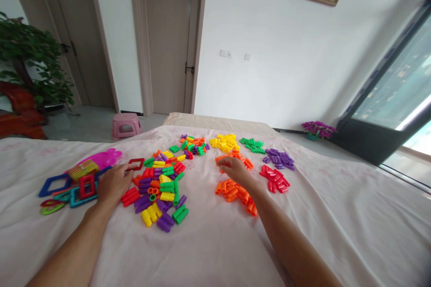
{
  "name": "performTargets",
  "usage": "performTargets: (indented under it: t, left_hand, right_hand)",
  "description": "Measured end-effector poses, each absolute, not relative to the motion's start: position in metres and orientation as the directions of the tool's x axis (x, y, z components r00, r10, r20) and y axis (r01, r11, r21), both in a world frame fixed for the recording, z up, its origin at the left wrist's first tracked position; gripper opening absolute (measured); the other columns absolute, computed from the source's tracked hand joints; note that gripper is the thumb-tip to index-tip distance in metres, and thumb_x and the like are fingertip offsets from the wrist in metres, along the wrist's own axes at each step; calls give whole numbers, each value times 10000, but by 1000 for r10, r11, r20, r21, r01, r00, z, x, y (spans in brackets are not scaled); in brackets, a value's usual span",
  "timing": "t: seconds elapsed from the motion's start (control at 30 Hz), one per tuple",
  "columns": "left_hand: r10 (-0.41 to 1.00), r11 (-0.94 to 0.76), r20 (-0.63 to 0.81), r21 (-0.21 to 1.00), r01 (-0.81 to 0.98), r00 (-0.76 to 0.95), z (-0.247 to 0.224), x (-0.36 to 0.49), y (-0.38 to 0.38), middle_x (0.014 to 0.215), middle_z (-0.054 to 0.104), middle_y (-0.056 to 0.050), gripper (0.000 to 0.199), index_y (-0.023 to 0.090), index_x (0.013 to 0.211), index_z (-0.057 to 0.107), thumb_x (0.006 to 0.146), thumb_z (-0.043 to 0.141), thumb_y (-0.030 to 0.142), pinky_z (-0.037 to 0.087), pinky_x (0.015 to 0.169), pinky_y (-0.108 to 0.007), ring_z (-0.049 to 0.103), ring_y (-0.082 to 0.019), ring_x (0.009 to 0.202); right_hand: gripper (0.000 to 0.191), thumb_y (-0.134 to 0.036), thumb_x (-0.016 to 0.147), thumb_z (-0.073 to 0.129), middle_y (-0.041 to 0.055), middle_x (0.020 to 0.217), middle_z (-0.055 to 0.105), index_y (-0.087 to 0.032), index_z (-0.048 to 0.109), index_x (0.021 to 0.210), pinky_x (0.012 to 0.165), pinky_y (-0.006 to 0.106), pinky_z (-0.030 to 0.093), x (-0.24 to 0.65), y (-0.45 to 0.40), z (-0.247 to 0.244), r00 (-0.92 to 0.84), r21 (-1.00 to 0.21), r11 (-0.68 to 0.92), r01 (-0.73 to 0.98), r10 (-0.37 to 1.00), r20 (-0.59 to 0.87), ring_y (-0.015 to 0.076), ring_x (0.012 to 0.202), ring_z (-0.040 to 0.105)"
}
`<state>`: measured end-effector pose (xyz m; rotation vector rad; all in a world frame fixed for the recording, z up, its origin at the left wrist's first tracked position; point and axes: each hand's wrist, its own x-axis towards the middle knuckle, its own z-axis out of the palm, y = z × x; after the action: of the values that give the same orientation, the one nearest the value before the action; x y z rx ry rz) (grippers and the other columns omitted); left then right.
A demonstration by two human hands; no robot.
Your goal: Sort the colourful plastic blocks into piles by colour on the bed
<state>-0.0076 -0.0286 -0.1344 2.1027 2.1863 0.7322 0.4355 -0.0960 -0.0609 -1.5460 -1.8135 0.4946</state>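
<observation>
My left hand (116,181) lies at the left, between flat frame-shaped pieces and a mixed pile of coloured tube pieces (161,184). Its fingertips meet a small red frame (136,164); whether they grip it is unclear. My right hand (234,168) is over the upper orange pile (247,162), fingers bent, their tips at an orange piece. Nearer me is another orange pile (235,192). Single-colour piles of yellow (225,142), green (253,145), purple (280,158) and red pieces (274,178) stand around it. A smaller mixed pile (195,145) is farther back.
At the left of the cloth-covered table (202,251) are a blue frame (54,185), a yellow bundle (83,169) and a pink plastic piece (104,158). Beyond it are a pink stool (126,126) and a potted purple plant (318,129).
</observation>
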Motion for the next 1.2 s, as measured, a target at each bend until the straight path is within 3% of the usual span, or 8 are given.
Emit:
performTargets:
  t: [0.17, 0.33, 0.43, 0.57, 0.8, 0.97, 1.07, 1.2]
  left_hand:
    - [947, -7, 306, 338, 941, -102, -133, -6, -30, 1338, 753, -103, 471, 288, 1283, 804, 998, 435, 354, 513, 992, -396, 694, -295, 1176]
    - [947, 4, 300, 335, 942, -111, -131, -4, -31, 1317, 766, -92, 471, 288, 1289, 804, 996, 443, 362, 515, 954, -356, 703, -274, 1151]
    - [946, -7, 305, 350, 937, -107, -130, -3, -32, 1309, 769, -92, 472, 293, 1288, 805, 998, 439, 363, 517, 960, -366, 706, -278, 1148]
    - [943, -17, 314, 379, 925, -111, -131, -3, -32, 1333, 759, -94, 462, 279, 1267, 812, 990, 448, 345, 512, 1003, -388, 695, -288, 1187]
    - [940, -21, 323, 369, 929, -107, -131, -3, -31, 1349, 754, -101, 461, 255, 1257, 813, 989, 447, 338, 511, 1015, -381, 692, -288, 1203]
    - [946, -6, 304, 351, 936, -108, -129, -2, -32, 1313, 769, -84, 473, 287, 1283, 804, 999, 431, 354, 514, 960, -348, 707, -264, 1151]
    - [948, 2, 300, 336, 942, -109, -130, -3, -31, 1325, 761, -94, 476, 279, 1288, 801, 995, 435, 360, 509, 962, -358, 700, -273, 1159]
    - [952, 5, 287, 332, 943, -106, -132, -5, -28, 1335, 752, -100, 480, 285, 1291, 798, 990, 429, 350, 505, 982, -389, 690, -291, 1179]
  right_hand:
    - [319, -140, 861, 654, 46, 1116, 823, -258, 834, 1096, 898, 341, 579, 365, -92, -68, -291, -590, 341, 732, 939, 182, 238, 999, 762]
    - [328, -191, 893, 692, 80, 1176, 796, -237, 802, 1200, 946, 353, 571, 308, -84, -89, -362, -568, 451, 689, 892, 269, 240, 1038, 739]
    - [455, -131, 894, 618, 64, 1301, 764, -255, 745, 1313, 1081, 375, 522, 287, -82, -99, -461, -593, 571, 568, 818, 345, 240, 1203, 698]
    - [663, 9, 747, 508, 38, 1370, 739, -250, 736, 1313, 1176, 367, 449, 281, -82, -104, -598, -588, 681, 437, 708, 376, 217, 1310, 650]
    - [549, -84, 764, 646, 58, 1303, 758, -254, 738, 1279, 1100, 383, 492, 292, -87, -104, -493, -534, 564, 630, 822, 286, 262, 1227, 669]
    - [344, -150, 932, 593, 64, 1243, 782, -249, 756, 1218, 1053, 359, 506, 288, -92, -102, -441, -533, 525, 663, 850, 289, 250, 1189, 683]
    - [229, -218, 965, 614, 58, 1088, 806, -237, 766, 1136, 936, 340, 559, 296, -83, -101, -276, -665, 393, 635, 919, 280, 229, 1016, 736]
    - [176, -251, 957, 602, 16, 802, 744, -195, 732, 1063, 643, 258, 587, 330, -60, -94, 52, -913, 152, 378, 981, 185, 179, 751, 744]
